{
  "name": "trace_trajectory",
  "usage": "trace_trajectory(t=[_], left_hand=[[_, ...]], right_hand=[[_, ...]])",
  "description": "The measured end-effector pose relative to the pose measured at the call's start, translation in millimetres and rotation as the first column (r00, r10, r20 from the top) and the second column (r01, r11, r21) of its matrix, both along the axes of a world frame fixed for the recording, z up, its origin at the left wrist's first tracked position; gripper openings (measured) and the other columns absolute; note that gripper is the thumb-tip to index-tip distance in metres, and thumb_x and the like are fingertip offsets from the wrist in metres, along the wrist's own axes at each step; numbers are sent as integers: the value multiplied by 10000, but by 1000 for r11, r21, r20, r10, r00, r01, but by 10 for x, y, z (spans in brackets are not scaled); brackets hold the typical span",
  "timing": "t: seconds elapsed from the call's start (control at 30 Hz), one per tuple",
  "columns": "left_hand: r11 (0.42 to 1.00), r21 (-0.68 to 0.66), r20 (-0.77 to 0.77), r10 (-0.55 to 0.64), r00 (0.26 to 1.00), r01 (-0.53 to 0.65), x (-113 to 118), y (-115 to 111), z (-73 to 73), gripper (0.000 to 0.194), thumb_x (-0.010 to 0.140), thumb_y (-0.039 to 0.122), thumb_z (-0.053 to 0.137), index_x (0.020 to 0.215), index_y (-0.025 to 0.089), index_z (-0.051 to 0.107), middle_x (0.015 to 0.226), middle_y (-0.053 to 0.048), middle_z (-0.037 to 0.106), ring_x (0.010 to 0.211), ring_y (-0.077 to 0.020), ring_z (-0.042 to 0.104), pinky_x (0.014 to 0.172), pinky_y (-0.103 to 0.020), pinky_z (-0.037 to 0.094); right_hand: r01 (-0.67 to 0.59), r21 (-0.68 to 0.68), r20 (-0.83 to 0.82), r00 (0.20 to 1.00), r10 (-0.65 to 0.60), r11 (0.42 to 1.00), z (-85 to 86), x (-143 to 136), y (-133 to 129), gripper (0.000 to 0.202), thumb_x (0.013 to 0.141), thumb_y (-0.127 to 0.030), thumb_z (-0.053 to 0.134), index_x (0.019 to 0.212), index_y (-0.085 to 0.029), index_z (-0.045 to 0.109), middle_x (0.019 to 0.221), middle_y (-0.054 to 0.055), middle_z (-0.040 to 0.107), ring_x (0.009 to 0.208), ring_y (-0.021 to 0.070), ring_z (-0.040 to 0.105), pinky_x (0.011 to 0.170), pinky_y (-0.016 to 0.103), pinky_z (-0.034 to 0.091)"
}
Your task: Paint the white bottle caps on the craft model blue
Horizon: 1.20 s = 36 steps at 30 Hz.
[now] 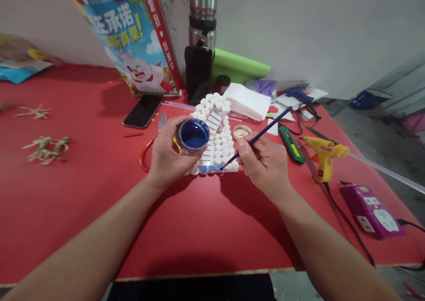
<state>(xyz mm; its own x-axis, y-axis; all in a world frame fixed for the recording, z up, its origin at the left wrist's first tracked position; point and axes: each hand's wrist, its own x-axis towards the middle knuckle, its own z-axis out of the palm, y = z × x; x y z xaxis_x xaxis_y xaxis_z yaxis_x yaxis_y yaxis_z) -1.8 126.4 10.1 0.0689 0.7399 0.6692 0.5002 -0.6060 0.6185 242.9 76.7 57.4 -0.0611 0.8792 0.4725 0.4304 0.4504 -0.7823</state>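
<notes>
Closest to my view is the pale front edge of the red-topped table [186, 248], with a purple plastic power block [372, 212] to the right, its small light lit red, probably set there to feed a tool nearby. Farther in, my right hand [265, 164] pinches a slim dark-blue paintbrush [269, 126] between thumb and fingers, low on the handle, I judge for fine control; its tip is at the rightmost of three blue-painted round discs [212, 169], though I cannot tell whether the bristles press on it. Those discs lie along the near edge of a small model of white round discs and pale flat strips [218, 141], which rests on the table between my hands. My left hand [169, 152] wraps fingers and thumb around an open clear jar [194, 148] of deep blue paint [193, 135], mouth up, above the model's left side, likely so that the brush has only a short trip to it. Orange-handled scissors [143, 156] lie partly hidden behind that hand. A small round pale lid [242, 132] sits beside the model; farther right, a green utility knife [292, 146] and a yellow glue gun [322, 155] lie apart from it, seemingly placed for reach without crowding. Beyond, a black phone [142, 110] lies flat on the left, white paper [247, 101] lies behind the model, and near the wall stand a steel flask [203, 2] and a colourful printed bag [146, 48].
</notes>
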Motion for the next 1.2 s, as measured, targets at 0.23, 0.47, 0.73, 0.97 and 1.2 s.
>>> trace_trajectory(t=[0.23, 0.47, 0.73, 0.97, 1.2], left_hand=[[1000, -3, -3, 2, 1000, -2, 1, 5, 0, 663, 874, 538, 953, 1418, 283, 672, 1417, -105, 796, 1310, -359, 783, 1161, -532, 660], [1000, 21, 11, -22, 1000, 21, 3, 5, -3, 655, 872, 478, 958, 1428, 278, 673, 1411, -101, 802, 1304, -352, 792, 1152, -512, 662], [1000, -15, -7, 1, 1000, -2, 0, -2, 7, 666, 868, 507, 950, 1427, 276, 669, 1426, -107, 791, 1318, -360, 778, 1167, -521, 654], [1000, 24, -24, 5, 1000, -5, -9, 8, -12, 655, 867, 453, 936, 1434, 264, 667, 1417, -99, 793, 1300, -345, 787, 1159, -483, 655], [998, 59, -1, -27, 1000, 27, -6, 18, -23, 648, 857, 381, 937, 1438, 275, 669, 1402, -88, 796, 1286, -338, 796, 1139, -481, 665]], right_hand=[[-19, 1, 35, 999, 19, 1000, -1, 9, 0, 472, 1173, -505, 615, 777, -260, 542, 597, -35, 573, 518, 117, 486, 530, 299, 381], [-13, 26, 16, 1000, 13, 1000, 0, 0, -2, 415, 1167, -437, 613, 799, -261, 535, 600, -45, 578, 516, 112, 479, 544, 304, 374], [6, 39, 50, 999, -8, 999, 20, 31, 22, 373, 1150, -386, 615, 804, -252, 572, 592, -52, 561, 509, 110, 473, 550, 308, 364], [-30, 42, 68, 997, 27, 999, 5, 21, 28, 432, 1155, -395, 617, 758, -254, 523, 593, -49, 551, 518, 105, 473, 556, 304, 357], [11, 101, 41, 999, -15, 995, 9, 56, 59, 377, 1141, -345, 629, 789, -253, 531, 613, -51, 557, 505, 104, 471, 536, 308, 341]])
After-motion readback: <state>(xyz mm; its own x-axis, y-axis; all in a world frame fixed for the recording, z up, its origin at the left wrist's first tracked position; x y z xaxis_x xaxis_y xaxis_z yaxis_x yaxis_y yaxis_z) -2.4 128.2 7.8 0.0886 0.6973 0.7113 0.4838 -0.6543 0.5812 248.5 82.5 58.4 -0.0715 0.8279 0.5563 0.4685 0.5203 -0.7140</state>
